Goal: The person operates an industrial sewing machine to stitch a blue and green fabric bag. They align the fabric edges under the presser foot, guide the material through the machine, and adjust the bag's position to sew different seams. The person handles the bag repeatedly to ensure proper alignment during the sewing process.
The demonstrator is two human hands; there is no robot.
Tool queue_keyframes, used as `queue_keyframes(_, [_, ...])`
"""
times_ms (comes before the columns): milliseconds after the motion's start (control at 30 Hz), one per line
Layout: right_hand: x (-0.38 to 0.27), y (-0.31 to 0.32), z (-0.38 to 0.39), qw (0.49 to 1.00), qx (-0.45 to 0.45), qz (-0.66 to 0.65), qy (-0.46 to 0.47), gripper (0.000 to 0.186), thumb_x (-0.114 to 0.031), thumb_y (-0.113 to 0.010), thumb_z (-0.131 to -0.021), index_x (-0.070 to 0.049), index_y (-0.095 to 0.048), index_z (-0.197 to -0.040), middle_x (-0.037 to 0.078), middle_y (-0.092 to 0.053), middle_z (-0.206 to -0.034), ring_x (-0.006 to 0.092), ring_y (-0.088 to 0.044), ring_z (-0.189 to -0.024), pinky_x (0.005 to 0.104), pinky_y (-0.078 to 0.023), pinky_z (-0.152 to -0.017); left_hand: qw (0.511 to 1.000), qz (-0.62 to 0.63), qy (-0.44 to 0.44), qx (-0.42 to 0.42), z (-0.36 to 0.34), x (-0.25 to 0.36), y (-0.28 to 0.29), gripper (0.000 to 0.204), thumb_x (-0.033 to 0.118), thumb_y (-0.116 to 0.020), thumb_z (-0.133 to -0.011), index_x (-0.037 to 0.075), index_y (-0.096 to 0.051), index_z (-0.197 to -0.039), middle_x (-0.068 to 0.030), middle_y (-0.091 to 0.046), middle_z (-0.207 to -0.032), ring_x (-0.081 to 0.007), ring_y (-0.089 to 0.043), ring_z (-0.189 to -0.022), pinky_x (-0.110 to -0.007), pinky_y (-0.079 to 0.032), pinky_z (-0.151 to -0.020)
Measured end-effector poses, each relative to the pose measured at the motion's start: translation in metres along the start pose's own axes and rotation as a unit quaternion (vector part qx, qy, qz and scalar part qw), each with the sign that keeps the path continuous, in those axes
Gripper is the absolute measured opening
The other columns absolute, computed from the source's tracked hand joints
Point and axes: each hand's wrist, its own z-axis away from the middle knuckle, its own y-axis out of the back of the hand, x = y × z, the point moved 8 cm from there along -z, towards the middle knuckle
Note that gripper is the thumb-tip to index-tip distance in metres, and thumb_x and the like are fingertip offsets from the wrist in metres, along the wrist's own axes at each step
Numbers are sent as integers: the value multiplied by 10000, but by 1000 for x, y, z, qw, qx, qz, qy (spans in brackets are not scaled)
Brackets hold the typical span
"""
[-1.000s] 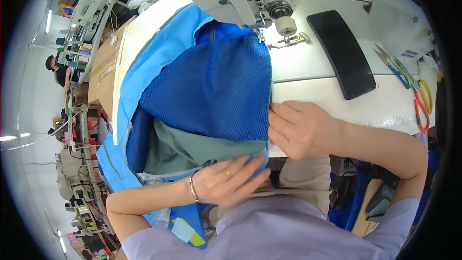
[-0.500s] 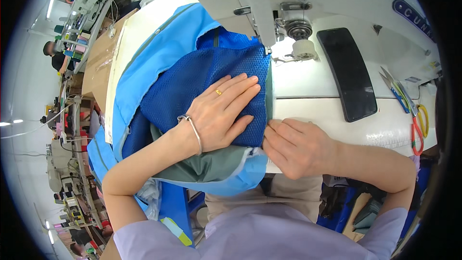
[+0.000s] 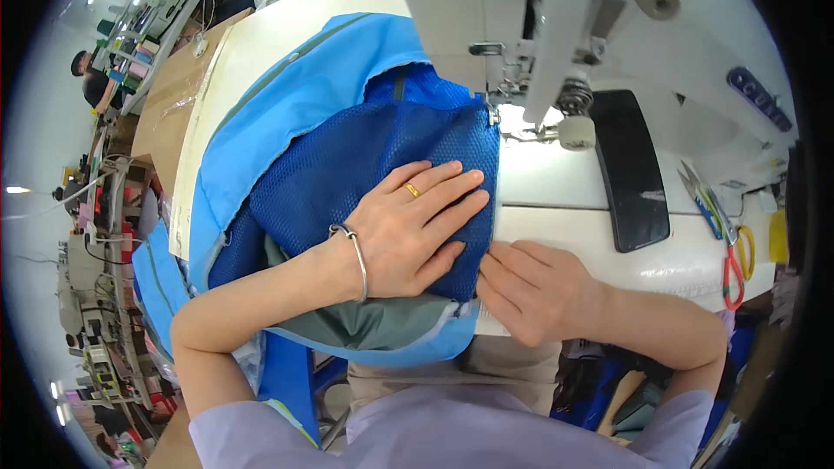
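Dark blue mesh fabric (image 3: 330,152) lies on the sewing machine table, joined with light blue cloth (image 3: 252,139) and grey-green cloth (image 3: 365,330). My left hand (image 3: 408,230) rests flat on the mesh, fingers stretched out, with a ring and a bracelet showing. My right hand (image 3: 539,291) pinches the mesh's right edge close to the table's front; its fingertips are partly hidden. The far end of that same edge lies at the presser foot (image 3: 493,115) of the sewing machine (image 3: 469,9).
To the right lie a black phone (image 3: 632,174) and scissors (image 3: 728,247) with red and yellow handles. A cardboard sheet (image 3: 169,108) borders the table's left side. More machines (image 3: 95,295) and a person (image 3: 94,87) are farther left.
The view has shifted, so the machine head looks larger and the phone partly tucked behind it. Both hands keep their places on the fabric, with little visible movement.
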Motion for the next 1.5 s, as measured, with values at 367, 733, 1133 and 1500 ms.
queue_keyframes(367, [23,-7,0,997,-4,-11,-74,254,-89,-722,-693,30,-686,-915,161,-691,-1014,283,-676,-990,359,-572,-807,998,-9,-34,58,-19,-17,6,509,158,-741,-781,20,-652,-1263,-160,-623,-1335,-334,-620,-1200,-469,-507,-1009])
queue_keyframes(733, [42,-10,0,991,-15,41,-127,266,-55,-701,-699,53,-687,-941,196,-683,-1109,302,-672,-1066,352,-551,-785,994,1,-57,94,-42,-53,6,428,159,-762,-807,108,-681,-1224,-142,-659,-1290,-353,-641,-1160,-482,-526,-1002])
queue_keyframes(1133, [25,-6,8,993,37,58,-91,256,-101,-675,-707,42,-696,-918,163,-688,-995,271,-656,-948,329,-527,-738,998,55,27,-6,-2,20,29,375,131,-794,-757,11,-723,-1106,-122,-707,-1052,-306,-669,-863,-395,-530,-795])
queue_keyframes(1500, [-3,-12,9,997,-22,-47,-61,330,-179,-721,-821,46,-700,-1061,119,-675,-997,222,-626,-924,328,-524,-760,963,217,152,-52,-2,-13,17,287,-40,-613,-863,-3,-726,-1123,-136,-685,-944,-263,-640,-815,-346,-503,-748])
